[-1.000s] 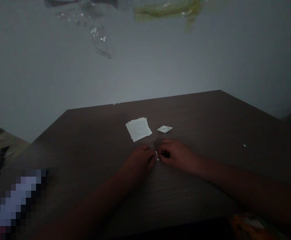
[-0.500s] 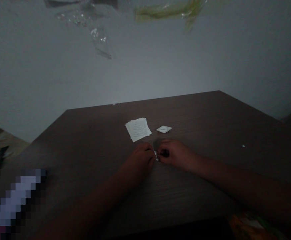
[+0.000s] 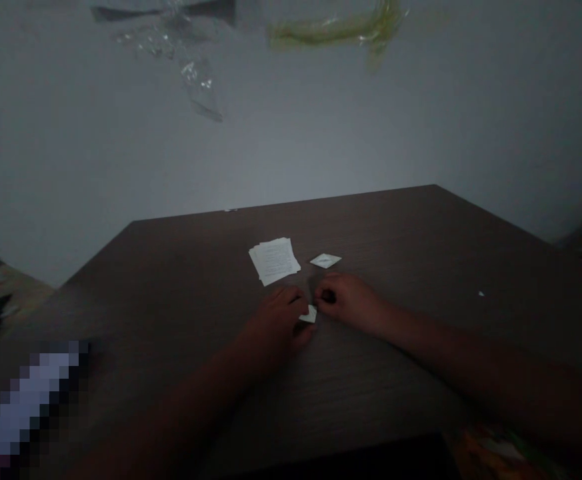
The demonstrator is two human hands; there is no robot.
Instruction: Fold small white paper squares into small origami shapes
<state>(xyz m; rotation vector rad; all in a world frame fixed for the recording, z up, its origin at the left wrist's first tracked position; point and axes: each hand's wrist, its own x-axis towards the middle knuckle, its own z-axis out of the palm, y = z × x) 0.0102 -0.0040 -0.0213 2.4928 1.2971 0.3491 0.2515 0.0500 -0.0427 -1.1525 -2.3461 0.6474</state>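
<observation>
Between the thumb and fingers of my left hand [image 3: 283, 320] is a small folded piece of paper [image 3: 309, 314], held close to the tabletop. Just to its right, my right hand [image 3: 343, 300] has its thumb and index finger curled together in a pinch by the paper's edge. Whether anything sits in that pinch is too dark to make out. Beyond my hands lies a stack of printed paper sheets [image 3: 275, 261], slightly fanned. A diamond-shaped folded paper [image 3: 326, 260] rests to the right of the stack.
The brown wooden table [image 3: 195, 280] stands against a pale wall [image 3: 321, 133]. A tiny white scrap [image 3: 481, 293] lies on the right side of the table. Clear plastic [image 3: 201, 83] and yellow tape [image 3: 331, 32] are on the wall. A pixelated patch covers the lower left.
More of the small folded paper now shows in my left hand. My right hand's fingertips have shifted slightly up and away from it. The stack and the diamond-shaped paper stay put.
</observation>
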